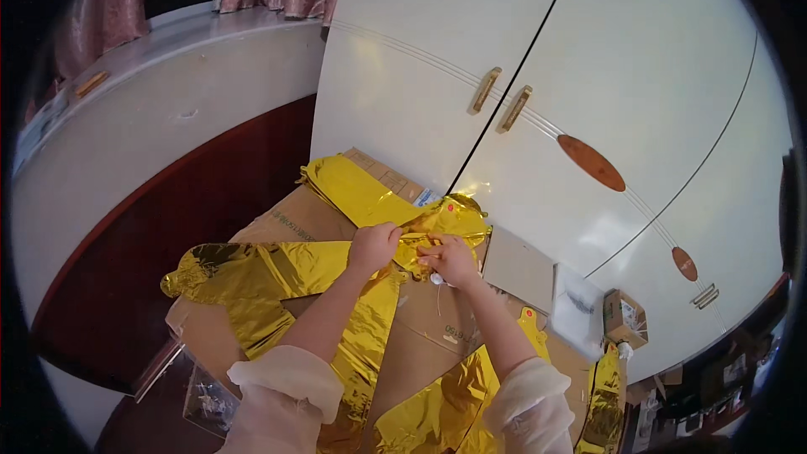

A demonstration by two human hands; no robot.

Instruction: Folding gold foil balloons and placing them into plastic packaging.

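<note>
My left hand (376, 245) is closed on the edge of a shiny gold foil balloon (454, 217), which lies flat and uninflated. Just to its right, my right hand (452, 259) has its fingers bent together at the same foil edge; the fingertips are partly hidden. A small white piece with a thin string (438, 278) shows below the right fingers. More flat gold foil (277, 273) spreads to the left under my left forearm and reaches toward the bottom edge. A further gold foil balloon (437, 403) lies between my forearms and under the right one.
Flattened brown cardboard (420, 311) lies under the foil. Behind it stands a white cabinet (420, 109) with gold handles. A small open box (625, 317) sits at the right, above another gold foil piece (605, 395). A dark red panel (185, 219) borders the left side.
</note>
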